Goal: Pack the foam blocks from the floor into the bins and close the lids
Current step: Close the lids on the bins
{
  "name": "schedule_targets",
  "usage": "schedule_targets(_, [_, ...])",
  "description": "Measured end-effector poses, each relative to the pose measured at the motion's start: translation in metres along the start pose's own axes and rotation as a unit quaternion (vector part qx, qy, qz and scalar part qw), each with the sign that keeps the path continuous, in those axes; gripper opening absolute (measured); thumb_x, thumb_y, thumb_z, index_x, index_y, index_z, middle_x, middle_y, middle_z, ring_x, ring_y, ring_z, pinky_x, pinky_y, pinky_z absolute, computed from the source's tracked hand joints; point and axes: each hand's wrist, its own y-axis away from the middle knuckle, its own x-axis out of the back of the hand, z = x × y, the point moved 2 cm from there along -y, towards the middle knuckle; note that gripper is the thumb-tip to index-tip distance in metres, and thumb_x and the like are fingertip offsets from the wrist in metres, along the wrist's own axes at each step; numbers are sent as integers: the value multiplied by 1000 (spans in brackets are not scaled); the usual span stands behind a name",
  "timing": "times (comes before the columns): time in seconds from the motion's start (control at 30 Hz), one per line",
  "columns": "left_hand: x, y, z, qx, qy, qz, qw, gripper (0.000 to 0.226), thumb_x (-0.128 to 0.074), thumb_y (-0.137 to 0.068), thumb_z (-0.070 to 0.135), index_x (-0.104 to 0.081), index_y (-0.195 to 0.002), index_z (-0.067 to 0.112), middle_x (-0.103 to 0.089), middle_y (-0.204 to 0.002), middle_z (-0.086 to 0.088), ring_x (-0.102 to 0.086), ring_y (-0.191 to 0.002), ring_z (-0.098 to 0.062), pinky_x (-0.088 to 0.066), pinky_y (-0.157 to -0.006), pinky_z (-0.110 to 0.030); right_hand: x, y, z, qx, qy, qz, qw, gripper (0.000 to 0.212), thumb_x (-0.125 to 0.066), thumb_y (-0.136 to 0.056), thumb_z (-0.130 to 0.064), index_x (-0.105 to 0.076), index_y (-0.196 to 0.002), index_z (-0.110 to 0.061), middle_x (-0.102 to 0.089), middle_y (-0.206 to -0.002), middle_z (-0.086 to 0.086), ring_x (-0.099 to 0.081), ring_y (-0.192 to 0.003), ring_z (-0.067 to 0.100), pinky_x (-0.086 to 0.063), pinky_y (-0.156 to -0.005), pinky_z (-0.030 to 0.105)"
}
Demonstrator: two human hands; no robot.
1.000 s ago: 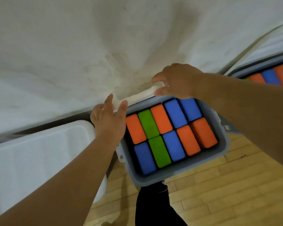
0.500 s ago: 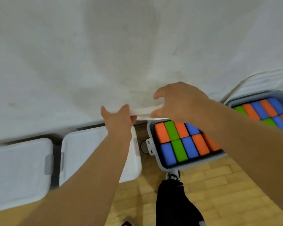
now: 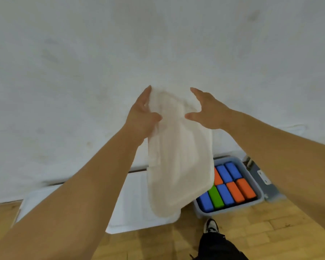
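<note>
I hold a white bin lid (image 3: 178,162) up in the air in front of the wall, tilted with its long side pointing down. My left hand (image 3: 143,115) grips its upper left edge, thumb on the front. My right hand (image 3: 208,111) sits at the upper right edge with fingers spread; thumb and fingers bracket the rim. Below the lid stands an open grey bin (image 3: 253,177) packed with blue, orange and green foam blocks (image 3: 231,188). The lid hides the bin's left part.
A closed bin with a white lid (image 3: 131,207) stands to the left of the open one, against the white wall (image 3: 158,44). Wooden floor (image 3: 280,229) runs along the bottom. My dark trouser leg and shoe (image 3: 211,226) are near the open bin's front.
The lid has come up from behind the bin and now hangs high in both hands. The view has pulled back and up, so the bins look smaller and lower.
</note>
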Motion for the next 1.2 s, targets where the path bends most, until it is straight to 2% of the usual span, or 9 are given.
schedule_targets(0.23, [12, 13, 59, -62, 53, -110, 991, 89, -59, -83, -21, -44, -148, 37, -66, -134, -8, -69, -110, -22, -59, -88, -35, 44, 5, 0, 34, 20, 86, 996, 92, -57, -89, -69, -2, -159, -46, -9, -170, -2, -3, -156, 22, -10, -126, 45])
schedule_targets(0.33, [11, 8, 66, -55, 79, -124, 988, 89, -60, -82, -18, -43, -151, 35, -70, -127, -12, -70, -107, -27, -59, -86, -37, 62, 5, 8, 63, 18, 114, 991, 80, -53, -94, -64, -12, -159, -45, -26, -162, -1, -18, -152, 22, -16, -125, 42])
schedule_targets(0.47, [-18, -1, 74, -56, 99, -113, 987, 83, -58, -81, -21, -50, -147, 29, -70, -125, -13, -71, -102, -25, -59, -81, -34, 88, 8, 35, 55, -18, 116, 992, 59, -50, -103, -48, -26, -157, -46, -36, -146, 3, -41, -137, 21, -22, -108, 22])
schedule_targets(0.63, [-79, -21, 76, -69, 34, -76, 994, 72, -72, -73, -5, -62, -134, 32, -73, -108, -5, -71, -89, -20, -57, -76, -31, 112, 9, 103, 47, 21, 105, 993, 54, -43, -105, -48, -26, -156, -48, -46, -141, 5, -45, -134, 25, -31, -105, 30])
schedule_targets(0.73, [-125, -33, 79, -92, -98, -21, 991, 58, -74, -89, 11, -60, -135, 42, -71, -96, 14, -68, -85, -7, -52, -82, -26, 124, 12, 149, 34, 30, 105, 993, 55, -43, -105, -49, -24, -156, -48, -50, -144, 7, -46, -135, 27, -33, -109, 35])
schedule_targets(0.83, [-170, -53, 76, -100, -218, 17, 971, 52, -67, -95, 28, -52, -140, 50, -61, -116, 20, -59, -107, -7, -45, -97, -24, 133, 3, 191, 28, 36, 108, 993, 54, -42, -105, -49, -25, -156, -48, -54, -129, 7, -51, -123, 27, -36, -97, 32])
schedule_targets(0.97, [-204, -77, 34, -65, -254, 61, 963, 54, -62, -99, 29, -45, -146, 50, -52, -149, 12, -50, -135, -15, -40, -108, -27, 124, -21, 224, 53, 62, 78, 994, 54, -43, -105, -47, -27, -157, -42, -50, -111, 4, -53, -105, 25, -38, -87, 32])
schedule_targets(1.13, [-208, -95, -41, 2, -242, 86, 966, 57, -61, -101, 22, -42, -151, 42, -54, -146, 12, -53, -131, -12, -38, -101, -17, 74, -61, 260, 77, 69, 24, 994, 56, -42, -103, -52, -26, -156, -46, -44, -104, -4, -51, -102, 21, -44, -86, 35])
schedule_targets(1.2, [-206, -105, -70, 38, -223, 88, 970, 57, -61, -101, 21, -42, -151, 40, -53, -141, 15, -51, -124, -3, -36, -92, -5, 50, -80, 273, 81, 64, 4, 995, 55, -42, -102, -53, -28, -155, -47, -44, -107, -6, -51, -106, 21, -48, -90, 39])
